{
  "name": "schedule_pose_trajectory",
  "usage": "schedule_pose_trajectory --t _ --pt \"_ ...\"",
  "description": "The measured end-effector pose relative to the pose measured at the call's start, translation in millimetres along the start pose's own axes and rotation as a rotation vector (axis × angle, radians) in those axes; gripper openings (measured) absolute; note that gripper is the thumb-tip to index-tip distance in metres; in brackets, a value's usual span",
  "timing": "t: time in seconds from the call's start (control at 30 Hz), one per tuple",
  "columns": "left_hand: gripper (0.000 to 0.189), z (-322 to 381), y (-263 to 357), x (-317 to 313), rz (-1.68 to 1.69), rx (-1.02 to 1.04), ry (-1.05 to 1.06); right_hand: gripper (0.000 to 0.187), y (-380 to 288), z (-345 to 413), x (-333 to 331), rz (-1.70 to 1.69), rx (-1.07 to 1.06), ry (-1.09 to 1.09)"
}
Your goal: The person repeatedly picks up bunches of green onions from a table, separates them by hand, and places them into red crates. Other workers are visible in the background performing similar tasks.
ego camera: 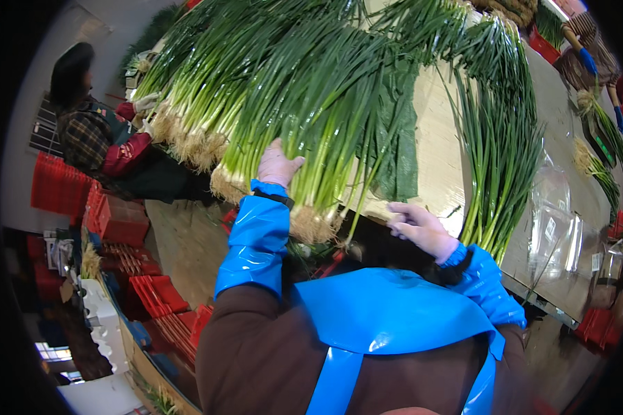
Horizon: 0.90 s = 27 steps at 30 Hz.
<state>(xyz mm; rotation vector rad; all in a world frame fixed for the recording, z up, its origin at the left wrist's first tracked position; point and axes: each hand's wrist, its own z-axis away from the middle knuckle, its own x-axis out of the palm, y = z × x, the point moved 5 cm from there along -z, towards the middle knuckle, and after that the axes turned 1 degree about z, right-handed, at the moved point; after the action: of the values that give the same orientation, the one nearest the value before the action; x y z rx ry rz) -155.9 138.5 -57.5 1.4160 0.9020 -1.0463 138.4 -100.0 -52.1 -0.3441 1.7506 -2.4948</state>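
Note:
Gloved in pale pink-white with a blue sleeve cover, my left hand (279, 165) rests on a thick layer of green onions (316, 114), thumb spread from the fingers. Whether it grips any stalks cannot be told. The roots (314, 223) of one bunch hang at the near table edge below it. My right hand (418, 228), gloved alike, is held over the table's near edge, fingers slightly bent and apart, with nothing visible in it. Beyond it lies a green woven cloth (398, 129) on the pale board (438, 140). More green onions (498, 155) lie to its right, leaves towards the far side.
At the left, a co-worker in white gloves (145, 104) handles onions. Red plastic crates (117, 218) stand behind. Clear plastic packaging (555, 228) lies on the right-hand table, near small onion bunches (597, 166). Another co-worker with blue gloves (587, 61) is at the upper right.

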Motion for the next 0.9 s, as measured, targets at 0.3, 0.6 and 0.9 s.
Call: schedule_pose_trajectory --t 0.3,0.6,0.9 --pt "0.068 -19 15 -1 0.062 -0.033 -0.324 0.074 23 -158 88 -0.298 0.036 -0.103" --pt "0.057 62 137 69 0.674 0.476 -0.393 0.038 71 -115 37 -0.721 0.147 0.046" --pt "0.028 88 187 77 0.706 0.737 -0.393 0.037 38 -48 6 -0.588 -0.006 0.118"
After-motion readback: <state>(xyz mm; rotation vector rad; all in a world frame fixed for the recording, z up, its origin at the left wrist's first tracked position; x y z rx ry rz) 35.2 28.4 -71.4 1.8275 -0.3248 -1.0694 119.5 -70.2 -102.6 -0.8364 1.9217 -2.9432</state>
